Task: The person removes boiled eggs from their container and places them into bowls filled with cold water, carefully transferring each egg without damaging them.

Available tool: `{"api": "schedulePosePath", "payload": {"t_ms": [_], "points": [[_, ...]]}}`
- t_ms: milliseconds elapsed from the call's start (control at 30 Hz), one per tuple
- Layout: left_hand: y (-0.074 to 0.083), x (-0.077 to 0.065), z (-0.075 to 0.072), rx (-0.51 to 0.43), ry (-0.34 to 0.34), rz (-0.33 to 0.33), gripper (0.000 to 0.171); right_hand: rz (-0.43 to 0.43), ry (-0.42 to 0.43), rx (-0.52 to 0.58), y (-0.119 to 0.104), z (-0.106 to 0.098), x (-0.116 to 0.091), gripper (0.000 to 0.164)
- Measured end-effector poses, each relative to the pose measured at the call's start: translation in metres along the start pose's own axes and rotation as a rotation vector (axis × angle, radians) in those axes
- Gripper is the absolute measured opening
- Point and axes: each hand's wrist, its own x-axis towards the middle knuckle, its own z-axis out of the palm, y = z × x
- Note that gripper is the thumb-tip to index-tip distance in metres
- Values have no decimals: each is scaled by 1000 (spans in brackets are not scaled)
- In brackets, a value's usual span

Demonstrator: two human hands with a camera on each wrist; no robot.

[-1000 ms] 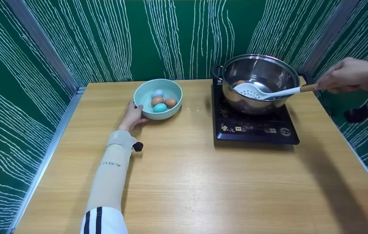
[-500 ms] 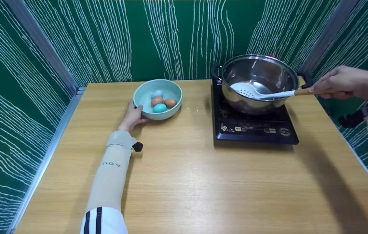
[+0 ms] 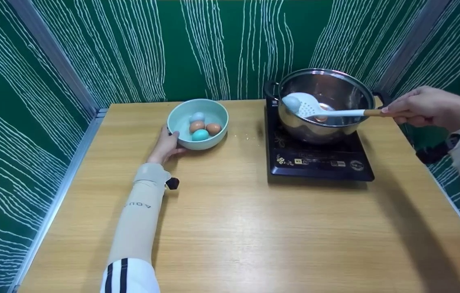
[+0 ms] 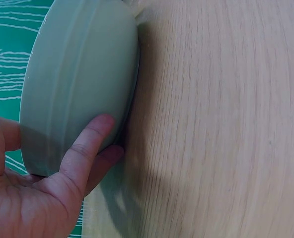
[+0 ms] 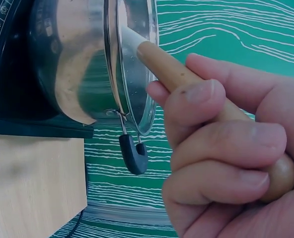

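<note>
My right hand [image 3: 437,106] grips the wooden handle of a white skimmer [image 3: 310,105] with curled fingers, also plain in the right wrist view. A pale blue egg [image 3: 291,104] lies at the tip of its perforated head, over the left side of the steel pot [image 3: 315,132]. Brownish patches show low in the pot; I cannot tell if they are an egg or reflections. My left hand [image 3: 165,144] holds the light green bowl [image 3: 177,122] on the table, thumb at the rim and fingers against the outer wall. Inside lie two brown eggs [image 3: 213,129], a turquoise egg [image 3: 200,135] and a pale blue egg [image 3: 197,117].
The pot stands on a black induction cooker [image 3: 321,167] at the table's back right. Its black side handle [image 5: 133,156] juts out below the skimmer handle in the right wrist view. Small wet drops lie between bowl and cooker. Green patterned panels [image 3: 230,49] enclose the table [image 3: 234,228].
The skimmer has shifted slightly left and a pale blue egg now shows on its head. My right hand has moved down and left in the head view. The left hand and bowl have stayed put.
</note>
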Motion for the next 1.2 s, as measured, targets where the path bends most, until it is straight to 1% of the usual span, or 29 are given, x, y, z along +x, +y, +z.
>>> {"api": "schedulePosePath", "payload": {"t_ms": [133, 300, 533, 633, 700, 767, 867, 1033, 1200], "points": [[0, 0, -1, 18, 0, -7, 66, -13, 42, -5, -1, -1, -2, 34], [-1, 1, -2, 18, 6, -6, 66, -4, 69, 55, -4, -3, -4, 31], [-1, 1, -1, 22, 16, -13, 66, -3, 114, 82, -8, -5, -10, 29], [-1, 3, 0, 19, 16, -12, 66, -6, 127, 84, -11, -6, -12, 27], [-2, 3, 0, 15, 9, 5, 66, -20, 144, 50, -14, -6, -14, 29], [-2, 4, 0, 7, 0, 23, 66, -28, 148, 26, -17, -7, -16, 32], [-3, 4, 1, -5, -11, 44, 66, -37, 146, 24, -22, -8, -17, 31], [-2, 3, 1, -7, -1, 37, 65, -31, 117, 61, -33, -10, -18, 28], [-1, 2, 1, -1, 0, 26, 65, -34, 127, 60, -44, -8, -19, 25]]}}
